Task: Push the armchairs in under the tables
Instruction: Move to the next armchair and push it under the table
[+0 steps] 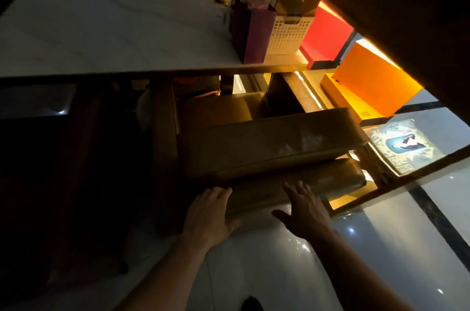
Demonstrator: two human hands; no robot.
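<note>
A tan leather armchair (269, 142) stands in front of me, its seat partly under the white marble table (101, 36). Its padded backrest top (305, 183) faces me. My left hand (207, 216) lies flat against the left end of the backrest, fingers spread. My right hand (305, 211) rests flat on the backrest a little to the right, fingers also spread. Neither hand grips anything. The scene is dim, and the chair's legs and left side are lost in shadow.
On the table's right end stand a purple gift bag (256, 33) and a white perforated basket (290, 36). Red (328, 36) and orange (371, 81) boxes sit by the lit wall on the right. Glossy tiled floor (381, 247) lies below; darkness covers the left.
</note>
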